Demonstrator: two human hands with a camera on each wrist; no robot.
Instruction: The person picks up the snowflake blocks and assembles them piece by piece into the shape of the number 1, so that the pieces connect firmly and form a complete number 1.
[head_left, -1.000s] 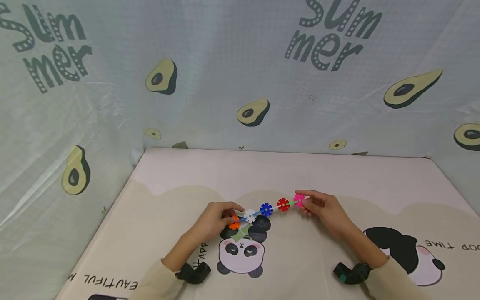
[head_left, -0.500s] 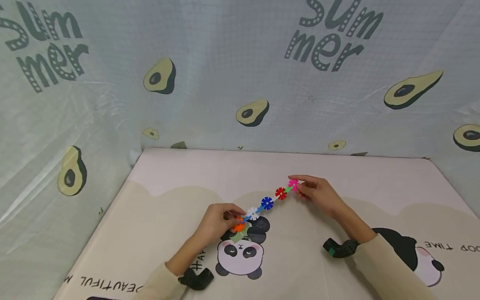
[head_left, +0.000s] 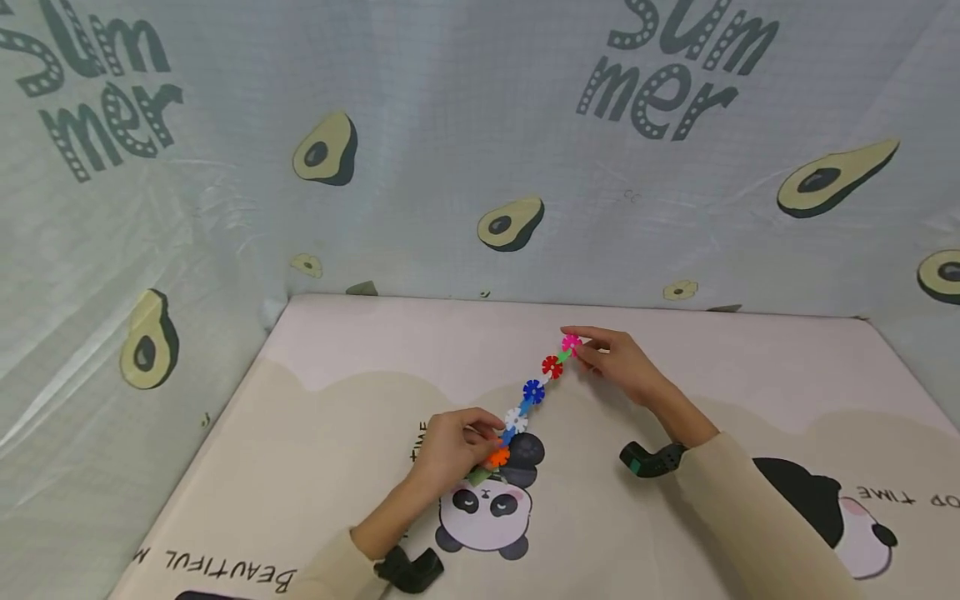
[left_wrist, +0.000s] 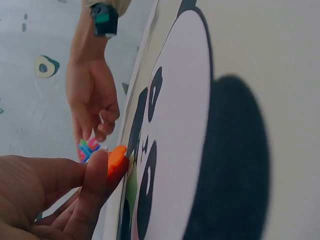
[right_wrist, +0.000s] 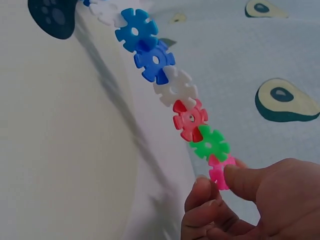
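A chain of interlocked plastic snowflake discs [head_left: 533,392] stretches between the two hands, slanting up toward the far right. My left hand [head_left: 456,450] pinches the orange disc [head_left: 498,456] at the near end, just over the printed panda. At the far end, my right hand [head_left: 618,362] pinches the pink disc [head_left: 572,343] between thumb and fingers. From the right wrist view, the green disc [right_wrist: 210,143], red disc [right_wrist: 190,120] and blue discs run on from the pink one, slotted edge to edge. Its shadow falls on the cloth, so the chain is raised there.
A pale cloth printed with pandas and lettering covers the table [head_left: 360,350]. Behind it hangs a curtain [head_left: 420,150] with avocado prints. A dark object [head_left: 213,595] shows at the front left edge. Each wrist wears a black camera mount [head_left: 651,459].
My right hand has moved away and to the left, swinging the chain from nearly level to a steep slant. The left hand has shifted slightly right, still pinching the orange disc.
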